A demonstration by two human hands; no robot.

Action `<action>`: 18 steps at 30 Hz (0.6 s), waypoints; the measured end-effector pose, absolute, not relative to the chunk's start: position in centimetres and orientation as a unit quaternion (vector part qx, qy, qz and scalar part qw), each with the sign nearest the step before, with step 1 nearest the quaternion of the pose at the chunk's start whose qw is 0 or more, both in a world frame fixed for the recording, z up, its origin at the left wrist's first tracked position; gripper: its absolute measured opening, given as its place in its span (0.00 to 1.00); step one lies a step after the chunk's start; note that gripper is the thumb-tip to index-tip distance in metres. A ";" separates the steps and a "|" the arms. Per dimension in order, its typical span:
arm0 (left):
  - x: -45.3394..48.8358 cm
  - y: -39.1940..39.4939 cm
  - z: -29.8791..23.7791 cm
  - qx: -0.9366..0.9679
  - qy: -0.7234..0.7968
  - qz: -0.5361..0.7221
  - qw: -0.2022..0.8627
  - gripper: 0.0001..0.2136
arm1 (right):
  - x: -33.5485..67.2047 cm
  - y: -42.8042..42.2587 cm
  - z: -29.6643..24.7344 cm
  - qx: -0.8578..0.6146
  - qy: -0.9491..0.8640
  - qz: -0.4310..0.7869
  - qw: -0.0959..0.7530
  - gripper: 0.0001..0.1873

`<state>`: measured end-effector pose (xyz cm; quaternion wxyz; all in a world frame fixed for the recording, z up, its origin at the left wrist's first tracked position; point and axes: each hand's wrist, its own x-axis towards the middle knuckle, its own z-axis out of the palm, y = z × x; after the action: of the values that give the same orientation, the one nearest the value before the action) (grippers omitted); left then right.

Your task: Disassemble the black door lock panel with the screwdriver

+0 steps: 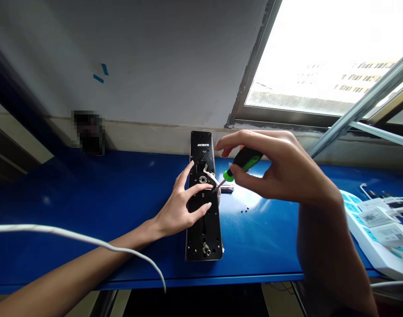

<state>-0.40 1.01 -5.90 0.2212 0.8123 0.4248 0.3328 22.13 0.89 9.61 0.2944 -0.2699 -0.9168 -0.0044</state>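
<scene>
A long black lock panel (204, 229) lies lengthwise on the blue table (105, 211). My left hand (183, 204) rests flat on the panel's left side, fingers spread across its middle. My right hand (270, 167) is closed around a screwdriver (243, 164) with a green and black handle. The metal tip points down-left at the panel's right edge near a round fitting (203, 179) and a white wire. A small dark metal part (227, 189) lies on the table just right of the tip.
Tiny dark screws (245, 210) lie scattered right of the panel. A white power strip (376, 233) with plugged adapters sits at the right edge. A white cable (89, 240) crosses my left forearm. A wall and a window stand behind the table.
</scene>
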 end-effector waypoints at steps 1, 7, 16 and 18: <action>-0.4 1.0 -5.9 0.812 0.425 0.332 0.221 0.20 | 22.1 0.9 9.6 -0.267 -0.918 -0.004 0.294 0.18; -0.4 1.1 -5.9 0.815 0.423 0.332 0.218 0.20 | 22.1 0.9 9.5 -0.283 -0.913 -0.014 0.293 0.09; -0.4 1.1 -5.9 0.816 0.421 0.333 0.214 0.20 | 22.1 0.8 9.7 -0.288 -0.911 -0.030 0.294 0.10; -0.4 1.1 -5.9 0.816 0.420 0.336 0.215 0.20 | 22.2 0.8 9.7 -0.293 -0.909 -0.032 0.294 0.08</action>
<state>-0.39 1.08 -5.93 0.2146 0.8156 0.4196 0.3357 22.24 0.80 9.72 0.2938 -0.2931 -0.9093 -0.0318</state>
